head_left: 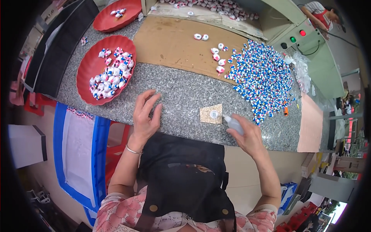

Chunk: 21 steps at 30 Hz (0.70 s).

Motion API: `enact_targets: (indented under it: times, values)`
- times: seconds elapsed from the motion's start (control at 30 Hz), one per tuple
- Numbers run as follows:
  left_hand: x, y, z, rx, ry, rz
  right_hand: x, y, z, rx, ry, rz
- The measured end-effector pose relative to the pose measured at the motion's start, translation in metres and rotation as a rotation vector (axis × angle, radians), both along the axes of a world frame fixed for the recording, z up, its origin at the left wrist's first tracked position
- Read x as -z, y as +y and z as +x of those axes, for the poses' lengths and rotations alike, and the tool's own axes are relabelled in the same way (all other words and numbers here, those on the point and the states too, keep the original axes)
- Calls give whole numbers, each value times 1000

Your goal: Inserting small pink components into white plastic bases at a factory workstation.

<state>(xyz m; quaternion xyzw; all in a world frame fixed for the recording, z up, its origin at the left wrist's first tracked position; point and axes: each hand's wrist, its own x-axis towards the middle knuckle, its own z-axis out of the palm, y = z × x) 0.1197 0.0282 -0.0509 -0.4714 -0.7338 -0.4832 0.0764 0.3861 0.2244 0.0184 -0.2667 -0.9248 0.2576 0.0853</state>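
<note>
Granite stretch [176,102], left hand [145,119] to bottle [234,124] (front edge [233,144] near)

Tabletop [176,83]: open lane from front edge to cardboard [170,42], betw red bowl [88,67] (L end) and blue-white heap [264,77] (R side). Nr front edge: small tan card [205,116], w/ R hand [249,137] + bottle [235,125] just beside. Cabinet [326,75] blocks back, R side.

The right hand [251,136] holds a bottle [234,124] (translucent, nozzle leftward).

1 head-worn fisheye looks down at the hands [145,120] from close above.
</note>
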Motion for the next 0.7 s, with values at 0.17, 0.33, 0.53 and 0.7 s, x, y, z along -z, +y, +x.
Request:
enact_targets:
  times: [0.17,0.33,0.53,0.7]
  values:
    - [2,0,0,12,-77,13,-8,2,-13,-142,-82,183]
    - [3,0,-1,8,-58,11,-17,1,-25,-235,-144,276]
    - [4,0,-1,7,-75,29,-18,2,-28,-270,-192,355]
    - [3,0,-1,13,-80,38,-18,1,-29,-278,-209,376]
